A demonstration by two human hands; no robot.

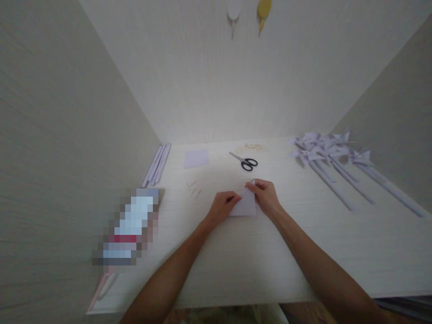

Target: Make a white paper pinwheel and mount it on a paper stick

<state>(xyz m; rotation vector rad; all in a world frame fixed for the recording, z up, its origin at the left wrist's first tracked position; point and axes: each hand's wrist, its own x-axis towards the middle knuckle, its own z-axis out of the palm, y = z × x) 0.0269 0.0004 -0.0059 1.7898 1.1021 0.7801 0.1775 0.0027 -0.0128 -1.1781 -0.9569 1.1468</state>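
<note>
Between my hands lies a sheet of pale lilac-white paper point(245, 207) on the table. My left hand point(224, 204) pinches its left side between thumb and fingers. At the upper right corner, my right hand point(265, 193) grips the paper, and a small edge there stands up a little. Beyond my hands, scissors point(249, 163) with black handles rest on the table, blades pointing to the upper left. Several thin small sticks or pins point(195, 189) lie to the left of my left hand; they are too small to name surely.
A paper stack or sheet point(196, 158) lies at the back left, near several rolled paper sticks point(157, 164). Several paper pinwheels point(319, 150) with stick handles lie at the right. A blurred-out device point(130, 229) leans at the left wall. Small tan bits point(251, 147) sit behind the scissors.
</note>
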